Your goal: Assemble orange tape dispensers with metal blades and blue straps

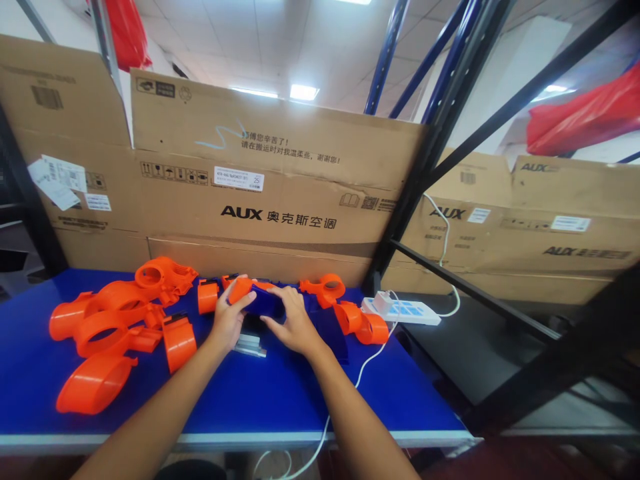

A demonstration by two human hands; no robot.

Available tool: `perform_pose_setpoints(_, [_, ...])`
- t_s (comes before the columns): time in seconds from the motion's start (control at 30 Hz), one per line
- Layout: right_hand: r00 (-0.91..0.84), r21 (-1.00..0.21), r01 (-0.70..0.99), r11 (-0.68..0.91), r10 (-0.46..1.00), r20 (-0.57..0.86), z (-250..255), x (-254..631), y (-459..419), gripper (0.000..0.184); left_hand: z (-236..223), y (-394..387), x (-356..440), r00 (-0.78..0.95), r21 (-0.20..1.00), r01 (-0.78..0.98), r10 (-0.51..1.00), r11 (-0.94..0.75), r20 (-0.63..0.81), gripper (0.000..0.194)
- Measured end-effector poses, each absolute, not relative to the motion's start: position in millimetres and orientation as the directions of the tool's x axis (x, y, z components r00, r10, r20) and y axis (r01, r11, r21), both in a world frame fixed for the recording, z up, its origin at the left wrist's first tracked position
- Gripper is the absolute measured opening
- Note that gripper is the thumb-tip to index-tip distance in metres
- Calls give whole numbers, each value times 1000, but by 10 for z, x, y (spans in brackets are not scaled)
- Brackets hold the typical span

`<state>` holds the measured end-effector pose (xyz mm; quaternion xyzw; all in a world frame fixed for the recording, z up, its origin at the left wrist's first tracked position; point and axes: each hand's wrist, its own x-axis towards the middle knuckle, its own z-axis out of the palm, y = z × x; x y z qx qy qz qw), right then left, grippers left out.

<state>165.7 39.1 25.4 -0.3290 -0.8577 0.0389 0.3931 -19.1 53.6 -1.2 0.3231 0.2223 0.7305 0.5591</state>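
Note:
Over the middle of the blue table (260, 407), both my hands are raised together around one object. My left hand (229, 317) is closed on its orange plastic part (241, 291), which looks like a tape dispenser. My right hand (294, 321), thumb and fingers curled, grips a glossy dark blue part (266, 302) against it; how the two join is hidden. Beneath the hands lie a few flat grey strips (251, 345). An orange ring-shaped piece with a black edge (208, 297) stands just left of my left hand.
Several orange plastic dispensers (103, 333) are piled on the left; more orange rings (373, 329) lie right. A white power strip (407, 311) with a trailing cable (367, 363) sits at the right edge. Cardboard (280, 193) walls the back; a black rack post (415, 180) rises right.

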Motion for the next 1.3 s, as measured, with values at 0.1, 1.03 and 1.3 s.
perform_pose_setpoints(0.1, [-473,-337,519,786,592,653,256,1655,390,57,-11,538,-197,-175,684,-674,960,-279,219,64])
perform_pose_setpoints(1.03, [-131,-956,-263,127,977,166,245,1569,523,52,-64,421,-63,78,833,-542,980,-112,182,48])
perform_pose_setpoints(1.3, [-198,-980,-163,112,970,144,229,1530,445,66,-91,474,-55,52,829,-550,987,-99,152,49])
